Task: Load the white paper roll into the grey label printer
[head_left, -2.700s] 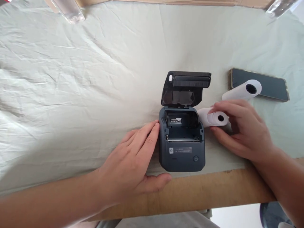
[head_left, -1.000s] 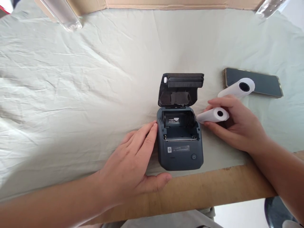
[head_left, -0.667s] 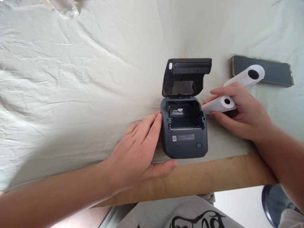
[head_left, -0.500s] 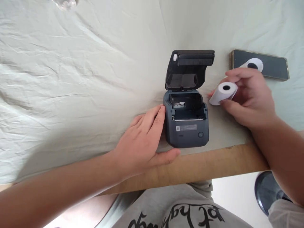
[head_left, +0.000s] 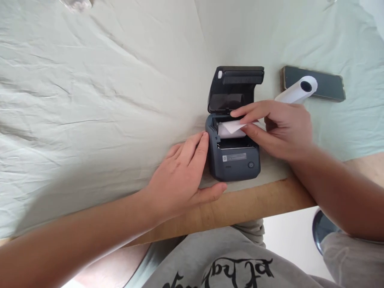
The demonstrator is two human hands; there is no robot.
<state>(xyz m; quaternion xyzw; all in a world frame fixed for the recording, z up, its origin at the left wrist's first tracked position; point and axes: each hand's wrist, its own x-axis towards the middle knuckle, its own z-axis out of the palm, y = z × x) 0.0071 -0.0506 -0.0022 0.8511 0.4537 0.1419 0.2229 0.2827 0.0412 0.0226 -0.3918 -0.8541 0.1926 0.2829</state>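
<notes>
A dark blue-grey label printer (head_left: 235,171) stands on the cloth with its lid (head_left: 232,102) raised. Inside its compartment lies a white paper roll (head_left: 232,132), its loose end folded up into a point. My right hand (head_left: 280,124) pinches the roll's paper between thumb and fingers, over the compartment's right side. The roll's right end is hidden behind those fingers. My left hand (head_left: 180,176) rests flat against the printer's left side, fingers stretched out and thumb along the front edge, holding nothing.
A second paper roll (head_left: 295,90) lies beyond my right hand, its far end over a dark phone (head_left: 327,85). A clear plastic item (head_left: 77,4) is at the top left. The table's wooden front edge (head_left: 240,208) runs below the pale cloth (head_left: 120,80).
My right hand has moved left, bringing the paper roll from beside the printer into its open compartment. My left hand has stayed against the printer.
</notes>
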